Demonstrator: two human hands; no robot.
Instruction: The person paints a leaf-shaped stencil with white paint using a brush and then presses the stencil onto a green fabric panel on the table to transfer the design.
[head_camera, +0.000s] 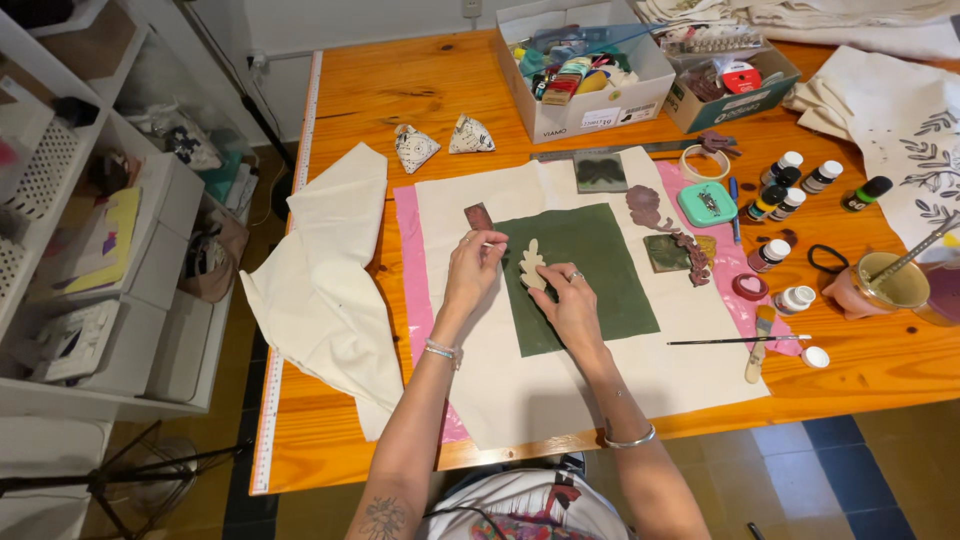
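Note:
A dark green fabric square (600, 290) lies on a cream cloth (560, 390) over a pink sheet on the wooden table (400, 90). A pale leaf-shaped stamp (532, 265) rests on the green square's left part. My right hand (572, 305) presses on the stamp's right side with its fingertips. My left hand (473, 268) pinches a thin white brush or stick whose tip points at the stamp. A small brown block (479, 216) lies just above my left hand.
Several small paint bottles (790, 190) stand at the right, with a teal tin (707, 203), a brush (740, 341), a cup with a stick (885, 285), carved stamps (601, 172) and two boxes (590, 70) at the back. White shelves (90, 250) stand left.

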